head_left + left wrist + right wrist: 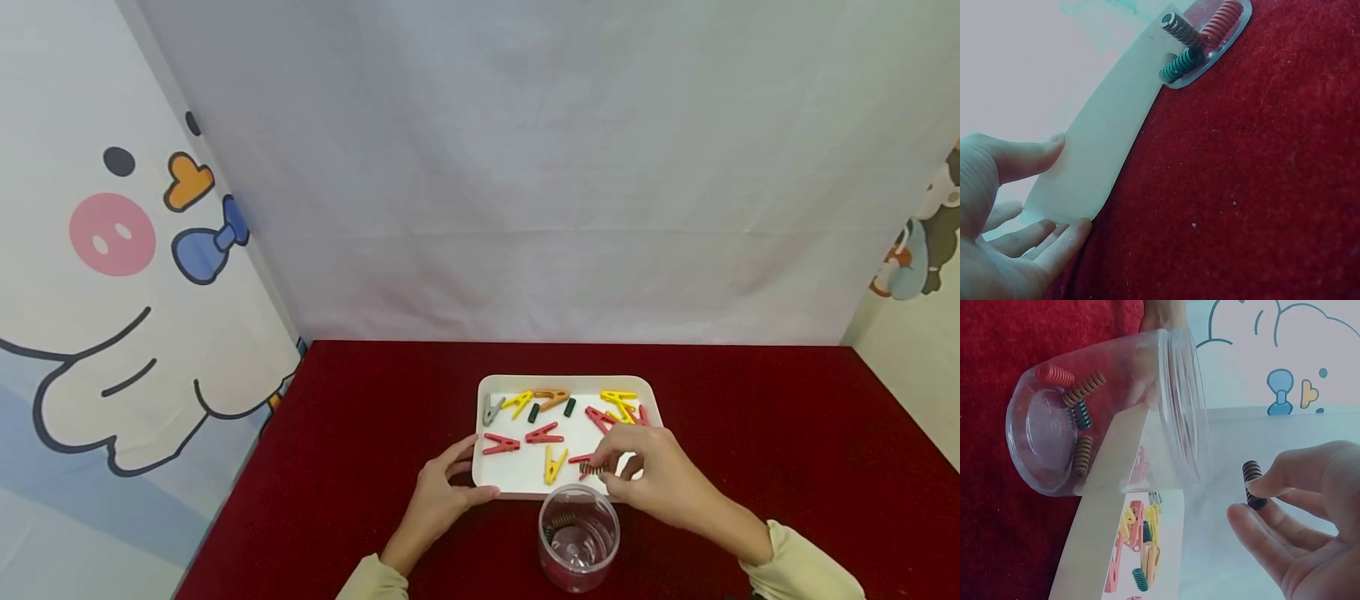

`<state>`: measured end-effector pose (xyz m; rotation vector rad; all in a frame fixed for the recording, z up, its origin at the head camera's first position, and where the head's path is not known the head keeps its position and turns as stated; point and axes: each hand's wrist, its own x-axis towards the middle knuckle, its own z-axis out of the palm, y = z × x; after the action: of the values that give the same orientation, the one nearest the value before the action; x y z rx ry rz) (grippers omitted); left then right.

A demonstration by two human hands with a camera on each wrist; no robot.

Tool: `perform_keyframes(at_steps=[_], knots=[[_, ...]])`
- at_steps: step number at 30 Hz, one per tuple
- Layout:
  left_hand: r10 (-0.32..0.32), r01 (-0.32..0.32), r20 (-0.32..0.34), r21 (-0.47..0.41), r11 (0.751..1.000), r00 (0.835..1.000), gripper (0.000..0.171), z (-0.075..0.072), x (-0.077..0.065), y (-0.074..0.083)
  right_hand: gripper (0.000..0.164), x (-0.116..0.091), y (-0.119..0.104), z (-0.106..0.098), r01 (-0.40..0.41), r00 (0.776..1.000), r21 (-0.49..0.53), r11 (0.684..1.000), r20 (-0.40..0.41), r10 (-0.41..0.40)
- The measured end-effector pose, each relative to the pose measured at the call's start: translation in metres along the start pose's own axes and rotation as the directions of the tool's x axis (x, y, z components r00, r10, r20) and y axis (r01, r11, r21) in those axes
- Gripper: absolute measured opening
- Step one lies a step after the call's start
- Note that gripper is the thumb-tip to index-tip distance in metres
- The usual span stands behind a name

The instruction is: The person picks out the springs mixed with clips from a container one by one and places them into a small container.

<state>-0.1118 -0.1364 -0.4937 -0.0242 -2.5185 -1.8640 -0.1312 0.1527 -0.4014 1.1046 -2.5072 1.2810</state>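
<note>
My right hand (pixel 648 467) pinches a small dark brown coil spring (pixel 1252 487) between thumb and fingers, over the near right part of a white tray (pixel 517 477). A clear plastic jar (pixel 577 578) stands upright just in front of the tray. Inside it lie several springs, among them a red spring (pixel 1055 375), a brown spring (pixel 1083 455) and a green spring (pixel 1183 65). At the tray's near left corner rests my left hand (pixel 442 492), its thumb on the near wall and its fingers along the left side.
Scattered in the tray are several plastic clips: a grey clip (pixel 491 411), an orange clip (pixel 553 398), a yellow clip (pixel 554 465) and a red clip (pixel 501 444) among them. Two dark green springs lie between them, one spring (pixel 570 407) near the far edge. Red cloth (pixel 360 433) covers the table.
</note>
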Motion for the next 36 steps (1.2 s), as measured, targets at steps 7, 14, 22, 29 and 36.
perform_keyframes(at_steps=[7, 14, 22, 29, 36], knots=[[-0.017, 0.017, -0.001, 0.016, 1.000, 1.000, 0.080, 0.000, 0.000, -0.001, 0.029, -0.003, -0.007, 0.000, 0.024, 1.000, 0.030, 0.999, 0.016, -0.024], [-0.010, 0.010, -0.004, 0.025, 1.000, 1.000, 0.079, 0.001, 0.000, 0.000, 0.031, -0.004, -0.011, 0.001, 0.075, 0.997, 0.073, 0.994, 0.025, -0.077], [-0.011, 0.012, -0.009, 0.027, 1.000, 1.000, 0.079, 0.001, 0.001, -0.001, 0.033, -0.006, -0.015, 0.003, 0.145, 0.989, 0.069, 0.987, 0.014, -0.146], [-0.013, 0.013, -0.010, 0.029, 0.999, 1.000, 0.079, 0.001, 0.001, -0.002, 0.033, -0.007, -0.020, 0.007, 0.170, 0.985, 0.043, 0.984, 0.024, -0.172], [-0.007, 0.008, -0.014, 0.027, 1.000, 1.000, 0.079, 0.002, 0.002, -0.003, 0.034, -0.007, -0.022, 0.011, 0.206, 0.976, 0.053, 0.977, 0.067, -0.209]])
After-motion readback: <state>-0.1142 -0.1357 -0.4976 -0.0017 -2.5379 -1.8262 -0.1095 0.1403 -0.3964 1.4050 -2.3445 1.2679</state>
